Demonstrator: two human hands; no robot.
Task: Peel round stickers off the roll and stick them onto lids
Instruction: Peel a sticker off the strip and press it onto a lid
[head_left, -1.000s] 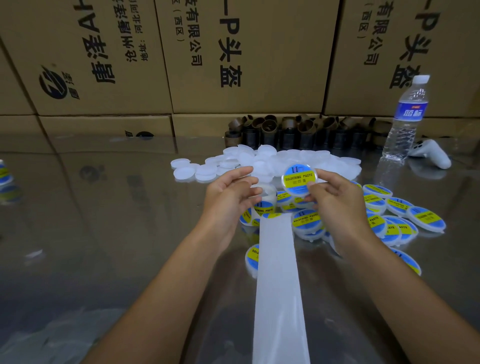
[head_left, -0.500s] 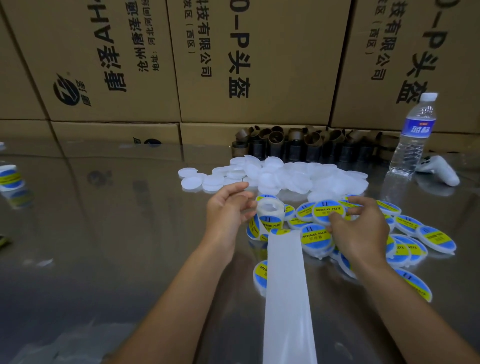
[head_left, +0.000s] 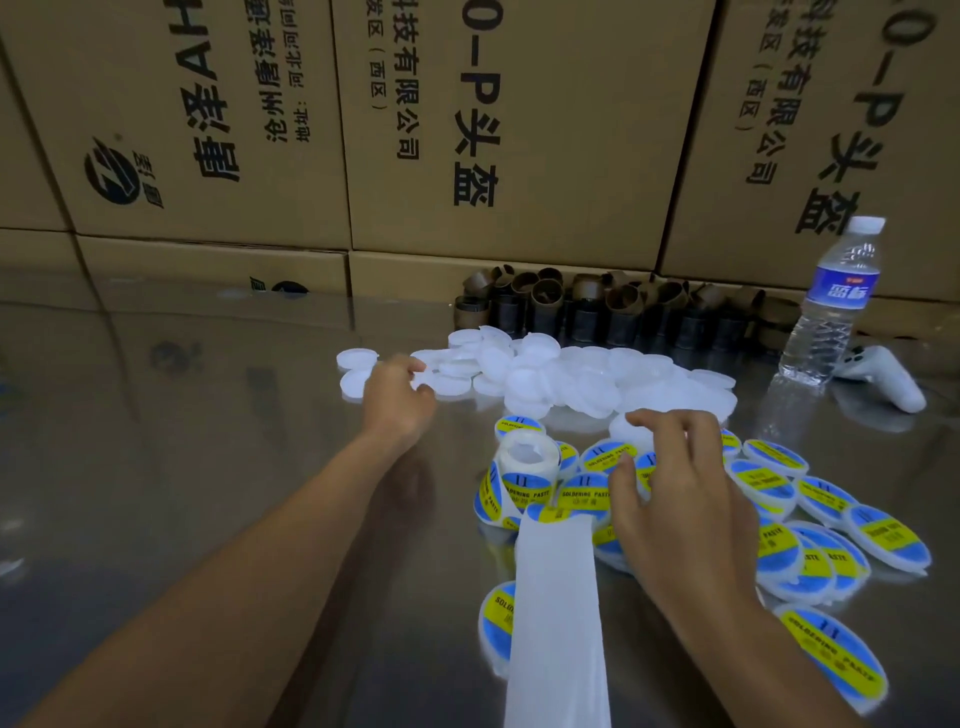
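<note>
A heap of plain white lids (head_left: 571, 374) lies mid-table. My left hand (head_left: 397, 397) is at the heap's left edge, its curled fingertips pinching one white lid (head_left: 434, 385). The sticker roll (head_left: 530, 457) stands on the table, and its bare white backing strip (head_left: 556, 597) trails toward me. Lids with blue-and-yellow stickers (head_left: 779, 488) are scattered around the roll and off to the right. My right hand (head_left: 670, 493) hovers over them with fingers spread, holding nothing.
The table (head_left: 208, 467) is shiny metal. Brown cardboard cores (head_left: 623, 306) line its back edge below stacked cardboard boxes (head_left: 519, 130). A water bottle (head_left: 831, 301) and a white controller (head_left: 888, 379) sit at the far right.
My right hand has set the stickered lid down among the others and let go. My left hand has left the roll and moved back-left to the plain lids.
</note>
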